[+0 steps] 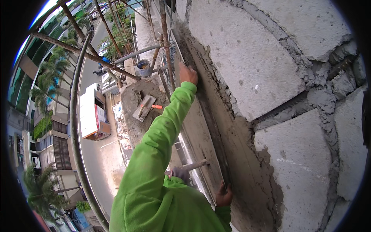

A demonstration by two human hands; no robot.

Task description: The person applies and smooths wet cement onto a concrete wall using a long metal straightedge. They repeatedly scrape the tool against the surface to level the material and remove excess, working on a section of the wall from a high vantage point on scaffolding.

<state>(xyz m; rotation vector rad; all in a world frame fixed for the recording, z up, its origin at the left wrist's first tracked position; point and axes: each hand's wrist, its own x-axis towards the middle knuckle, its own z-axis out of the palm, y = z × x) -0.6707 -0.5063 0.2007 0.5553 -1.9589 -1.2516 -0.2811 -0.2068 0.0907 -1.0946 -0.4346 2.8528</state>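
Note:
A long, straight dark bar (pixel 211 129), like a plasterer's straightedge, lies along a strip of wet grey mortar (pixel 241 154) on the wall. My left hand (pixel 188 74), arm stretched out, closes over its far part. Close to my body, my right hand (pixel 224 195) grips its near end, fingers curled at the edge. Both sleeves are bright green. To the left of my left forearm, a flat steel trowel (pixel 144 108) with an orange handle rests on a mortar-covered board (pixel 133 129).
Rough concrete slabs (pixel 247 58) with mortar-filled gaps form the wall on the right. A bucket (pixel 143 67) stands beyond the trowel. Scaffold poles (pixel 79 116) cross the left side and the far end. Far below are a street and a white truck (pixel 92 112).

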